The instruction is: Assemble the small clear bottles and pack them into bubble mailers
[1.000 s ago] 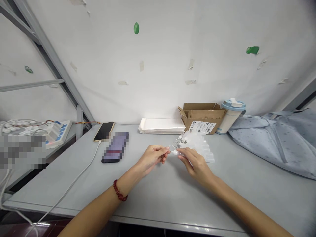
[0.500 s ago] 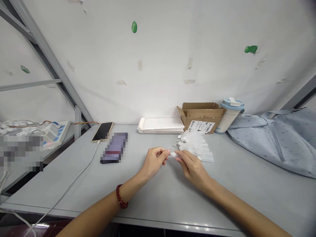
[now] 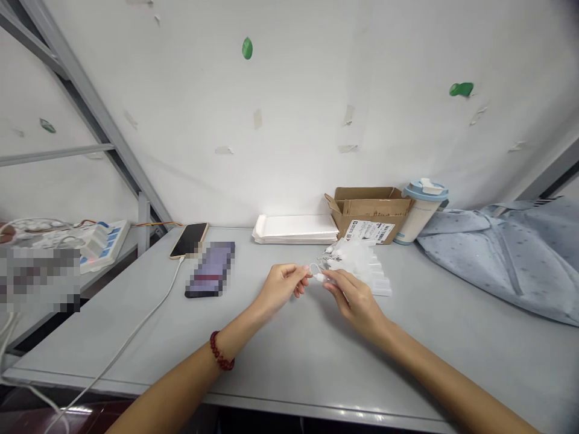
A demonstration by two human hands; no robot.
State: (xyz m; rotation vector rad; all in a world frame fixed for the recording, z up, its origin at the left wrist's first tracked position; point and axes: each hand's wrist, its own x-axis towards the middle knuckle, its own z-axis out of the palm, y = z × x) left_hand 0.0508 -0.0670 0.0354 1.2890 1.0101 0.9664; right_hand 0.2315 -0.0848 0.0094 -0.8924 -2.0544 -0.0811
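My left hand (image 3: 281, 286) and my right hand (image 3: 355, 299) meet over the middle of the grey table (image 3: 289, 355). Between their pinched fingertips sits a small white part with a thin wire loop (image 3: 317, 275); each hand grips one end. A red bead bracelet (image 3: 219, 352) circles my left wrist. Just behind my right hand lies a heap of clear plastic bags with small white parts (image 3: 359, 264).
A phone on a white cable (image 3: 189, 240) and a second dark phone (image 3: 210, 269) lie at the left. A stack of white trays (image 3: 296, 228), a cardboard box (image 3: 370, 212) and a lidded cup (image 3: 421, 210) stand at the wall. Blue cloth (image 3: 502, 253) covers the right side.
Both hands stay pinched on the small white part, shifting only slightly; the view wobbles a little.
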